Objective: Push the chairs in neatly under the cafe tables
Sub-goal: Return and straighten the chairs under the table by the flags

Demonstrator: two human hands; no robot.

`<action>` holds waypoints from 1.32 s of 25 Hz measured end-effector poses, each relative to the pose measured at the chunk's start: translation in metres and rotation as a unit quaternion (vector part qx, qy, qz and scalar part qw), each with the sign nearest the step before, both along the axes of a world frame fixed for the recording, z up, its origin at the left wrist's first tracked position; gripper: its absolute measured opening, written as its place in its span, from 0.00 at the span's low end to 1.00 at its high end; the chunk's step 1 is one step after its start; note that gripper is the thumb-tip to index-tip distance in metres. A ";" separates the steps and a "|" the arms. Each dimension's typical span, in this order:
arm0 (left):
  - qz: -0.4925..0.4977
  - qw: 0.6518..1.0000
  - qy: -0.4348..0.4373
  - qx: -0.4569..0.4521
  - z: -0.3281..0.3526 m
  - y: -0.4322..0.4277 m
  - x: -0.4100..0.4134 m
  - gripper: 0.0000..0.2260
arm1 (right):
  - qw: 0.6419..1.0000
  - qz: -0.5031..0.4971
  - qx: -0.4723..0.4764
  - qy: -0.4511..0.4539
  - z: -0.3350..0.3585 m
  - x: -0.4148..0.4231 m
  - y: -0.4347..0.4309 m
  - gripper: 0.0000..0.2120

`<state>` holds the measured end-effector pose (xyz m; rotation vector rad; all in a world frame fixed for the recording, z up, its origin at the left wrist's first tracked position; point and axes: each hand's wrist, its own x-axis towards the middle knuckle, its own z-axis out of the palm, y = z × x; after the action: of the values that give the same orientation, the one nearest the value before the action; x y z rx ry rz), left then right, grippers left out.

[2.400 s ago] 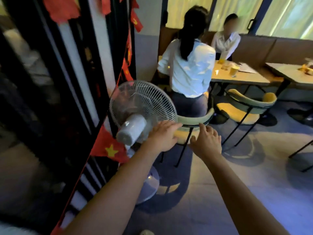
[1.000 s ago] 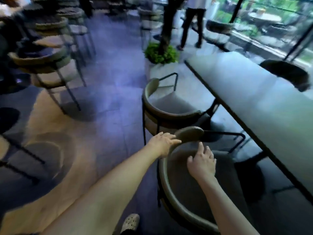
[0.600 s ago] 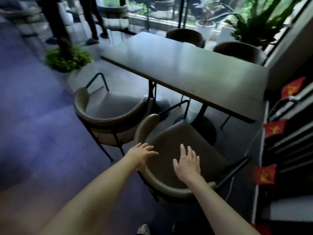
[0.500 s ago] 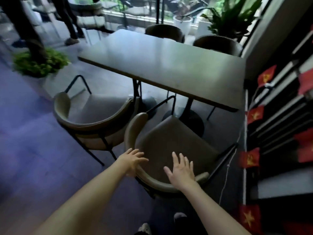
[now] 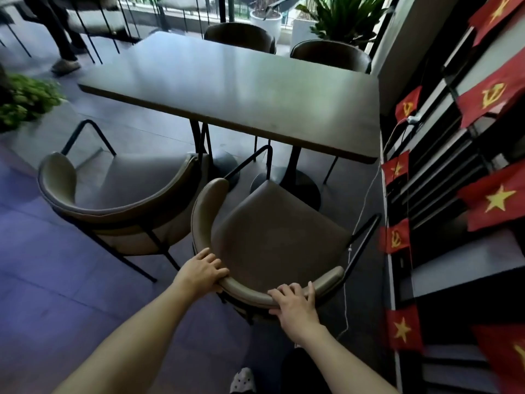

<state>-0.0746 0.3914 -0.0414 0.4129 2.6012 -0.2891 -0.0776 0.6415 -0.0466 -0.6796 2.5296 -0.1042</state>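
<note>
A brown padded chair (image 5: 272,237) with a curved olive backrest and black metal legs stands pulled out from the near side of a dark rectangular cafe table (image 5: 235,89). My left hand (image 5: 201,271) grips the left part of its backrest. My right hand (image 5: 295,305) grips the backrest further right, fingers curled over the top. A second matching chair (image 5: 122,200) stands to its left, also out from the table and turned a little. Two more chairs (image 5: 241,36) are tucked in at the table's far side.
A dark slatted wall hung with red flags (image 5: 488,95) runs close along the right, with a white cable (image 5: 363,200) hanging beside the chair. A green planter (image 5: 25,95) sits at left. A person's legs (image 5: 59,32) stand at back left. Potted plants (image 5: 341,15) line the far window.
I have turned from the occupied table to this one. Both hands have come down from hovering over the near chair and closed on its backrest.
</note>
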 end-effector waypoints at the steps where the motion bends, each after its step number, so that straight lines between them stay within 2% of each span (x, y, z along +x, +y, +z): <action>1: -0.004 1.000 0.006 -0.003 0.000 0.000 0.000 0.22 | 1.000 0.005 -0.007 -0.003 0.000 -0.002 0.002 0.19; 10: -0.033 0.999 0.019 0.014 -0.004 0.016 -0.011 0.21 | 0.998 0.028 -0.045 -0.030 0.001 -0.029 0.030 0.19; 19: -0.033 0.999 0.006 0.030 -0.004 0.057 -0.049 0.23 | 0.993 0.092 0.022 -0.065 0.014 -0.102 0.069 0.20; 33: 0.035 0.999 -0.012 0.022 -0.004 0.069 -0.125 0.26 | 0.985 0.129 0.108 -0.025 0.017 -0.201 0.059 0.22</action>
<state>-0.1995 0.4608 -0.0456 0.3376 2.5956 -0.2009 -0.2786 0.7009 -0.0300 -0.8954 2.3370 0.2382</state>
